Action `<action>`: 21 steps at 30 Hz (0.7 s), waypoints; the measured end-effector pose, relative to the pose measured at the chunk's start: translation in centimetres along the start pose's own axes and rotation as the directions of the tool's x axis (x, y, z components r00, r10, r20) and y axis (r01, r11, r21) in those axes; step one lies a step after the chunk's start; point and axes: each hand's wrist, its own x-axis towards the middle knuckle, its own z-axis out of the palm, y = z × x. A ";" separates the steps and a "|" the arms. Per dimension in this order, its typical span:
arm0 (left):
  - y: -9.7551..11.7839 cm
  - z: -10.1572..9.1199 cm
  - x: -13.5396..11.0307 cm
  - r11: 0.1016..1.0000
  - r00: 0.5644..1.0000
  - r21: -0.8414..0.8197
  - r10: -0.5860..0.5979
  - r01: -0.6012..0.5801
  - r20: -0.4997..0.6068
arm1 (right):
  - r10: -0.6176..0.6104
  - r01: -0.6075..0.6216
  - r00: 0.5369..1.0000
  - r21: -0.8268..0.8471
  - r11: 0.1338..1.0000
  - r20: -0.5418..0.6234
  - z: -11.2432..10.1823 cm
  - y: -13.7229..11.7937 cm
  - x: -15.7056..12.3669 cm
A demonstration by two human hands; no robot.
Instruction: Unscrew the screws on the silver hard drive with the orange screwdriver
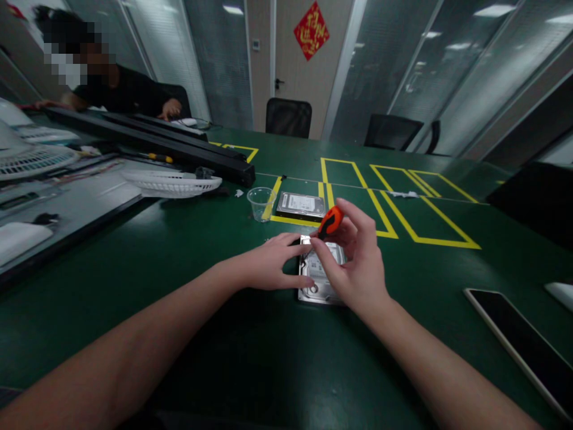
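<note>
A silver hard drive (320,269) with a white label lies on the green table in front of me. My left hand (280,263) rests at its left side, fingers stretched apart, the thumb and forefinger over its top. In my right hand (358,254) is a screwdriver (331,222) with an orange and black handle, gripped between thumb and fingers. It slants down to the drive's upper left part; the fingers hide its tip. A second hard drive (301,204) sits flat behind, inside a yellow taped outline. Beside that one stands a clear plastic cup (261,204).
Long black bars (179,140), a white slotted fan-like part (174,182) and a grey panel (111,185) crowd the left. A phone (519,340) lies at right. Yellow tape outlines (443,242) mark the table (215,358). Another person (129,89) sits at far left.
</note>
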 end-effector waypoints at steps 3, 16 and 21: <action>0.0 0.0 0.0 1.000 1.000 0.002 -0.013 0.013 0.013 | 0.002 -0.002 1.000 0.002 1.000 0.000 0.0 0.0 0.0; 0.1 -0.1 0.0 1.000 1.000 -0.011 -0.002 0.002 0.003 | 0.004 -0.004 1.000 0.000 1.000 0.016 -0.1 -0.1 0.1; 0.2 -0.2 0.0 1.000 1.000 -0.003 0.002 -0.002 0.014 | 0.008 -0.008 0.999 -0.017 1.000 0.032 -0.2 -0.2 0.1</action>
